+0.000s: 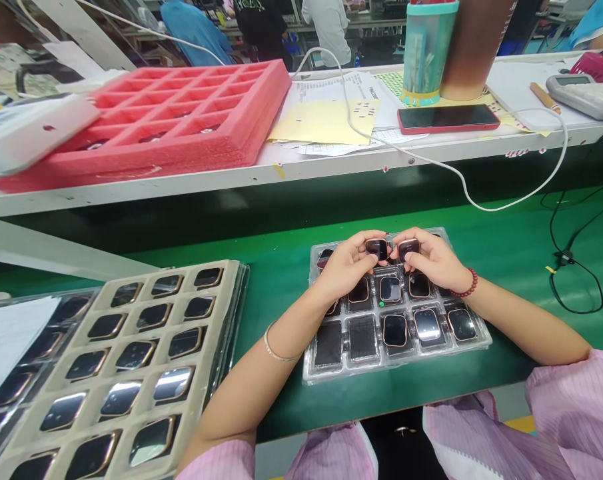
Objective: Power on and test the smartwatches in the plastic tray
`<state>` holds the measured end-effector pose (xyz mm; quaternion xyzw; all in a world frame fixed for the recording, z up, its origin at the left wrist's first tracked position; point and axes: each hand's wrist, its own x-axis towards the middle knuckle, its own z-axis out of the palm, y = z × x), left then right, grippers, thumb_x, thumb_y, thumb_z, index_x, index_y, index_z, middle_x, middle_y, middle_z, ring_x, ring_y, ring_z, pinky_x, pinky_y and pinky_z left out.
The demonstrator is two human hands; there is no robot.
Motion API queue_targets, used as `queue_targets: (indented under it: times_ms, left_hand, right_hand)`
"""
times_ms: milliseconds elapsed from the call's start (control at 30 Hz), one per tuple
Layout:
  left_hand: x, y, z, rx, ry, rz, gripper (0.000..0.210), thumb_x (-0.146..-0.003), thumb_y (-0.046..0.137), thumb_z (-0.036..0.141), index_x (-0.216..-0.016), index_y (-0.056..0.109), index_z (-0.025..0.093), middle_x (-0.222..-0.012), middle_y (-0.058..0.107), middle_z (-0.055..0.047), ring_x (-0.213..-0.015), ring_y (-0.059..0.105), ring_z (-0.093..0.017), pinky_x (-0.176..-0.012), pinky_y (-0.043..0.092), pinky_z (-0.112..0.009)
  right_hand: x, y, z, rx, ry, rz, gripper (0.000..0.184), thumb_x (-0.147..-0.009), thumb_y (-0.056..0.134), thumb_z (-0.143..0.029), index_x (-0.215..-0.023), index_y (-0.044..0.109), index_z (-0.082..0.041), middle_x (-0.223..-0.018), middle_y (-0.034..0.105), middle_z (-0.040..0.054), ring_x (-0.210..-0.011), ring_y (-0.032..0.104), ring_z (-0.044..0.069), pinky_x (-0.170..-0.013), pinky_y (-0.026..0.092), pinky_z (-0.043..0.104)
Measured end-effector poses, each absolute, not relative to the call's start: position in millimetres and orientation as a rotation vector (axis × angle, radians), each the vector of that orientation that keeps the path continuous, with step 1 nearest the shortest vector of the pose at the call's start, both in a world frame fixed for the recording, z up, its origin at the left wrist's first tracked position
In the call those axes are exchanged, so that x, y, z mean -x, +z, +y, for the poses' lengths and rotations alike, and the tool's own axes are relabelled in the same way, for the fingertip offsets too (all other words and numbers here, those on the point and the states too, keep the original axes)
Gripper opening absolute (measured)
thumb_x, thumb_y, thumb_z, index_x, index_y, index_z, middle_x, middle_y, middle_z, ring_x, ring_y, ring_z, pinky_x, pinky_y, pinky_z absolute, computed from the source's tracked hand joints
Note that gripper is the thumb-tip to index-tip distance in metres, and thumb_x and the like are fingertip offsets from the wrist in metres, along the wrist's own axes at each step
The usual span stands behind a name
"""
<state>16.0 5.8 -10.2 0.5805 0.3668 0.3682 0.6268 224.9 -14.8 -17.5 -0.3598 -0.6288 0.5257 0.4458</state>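
Observation:
Above the far rows of a clear plastic tray, my two hands are close together. My left hand is closed on a watch case with a dark screen and gold rim. A second, similar watch case is pinched between the thumb and fingers of my right hand. Several more gold-rimmed watch cases sit in the tray, such as the one in the near row. Two near-left pockets, including the corner pocket, show no watch case. My hands partly cover the far rows.
To the left, a beige tray holds rows of watch cases, with a paper sheet beyond it. On the shelf are a red foam tray, papers, a phone and a teal cup. A white cable hangs over the shelf edge.

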Motion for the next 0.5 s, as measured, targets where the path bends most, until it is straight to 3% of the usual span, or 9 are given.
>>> queue_targets:
  times_ms: [333, 500]
  left_hand:
    - [-15.9, -14.2, 8.0, -1.313, 0.835, 0.847, 0.048, -0.075, 0.065, 0.013, -0.122, 0.059, 0.019, -0.101, 0.070, -0.005, -0.081, 0.070, -0.016, -0.063, 0.049, -0.023]
    - [-15.9, -16.3, 9.2, -1.256, 0.847, 0.823, 0.059, -0.069, 0.069, 0.010, -0.126, 0.054, 0.018, -0.098, 0.070, -0.004, -0.078, 0.069, -0.014, -0.080, 0.054, -0.030]
  right_hand:
    - [-225.8, -20.5, -14.1, 0.894, 1.263, -1.600, 0.028, -0.082, 0.063, -0.017, -0.110, 0.058, -0.019, -0.094, 0.069, 0.0052, -0.073, 0.063, 0.014, -0.063, 0.055, 0.028]
    - [-226.3, -24.1, -13.0, 0.861, 1.204, -1.644, 0.031, -0.081, 0.066, -0.017, -0.111, 0.058, -0.019, -0.093, 0.069, 0.0052, -0.084, 0.068, 0.018, -0.071, 0.054, 0.031]
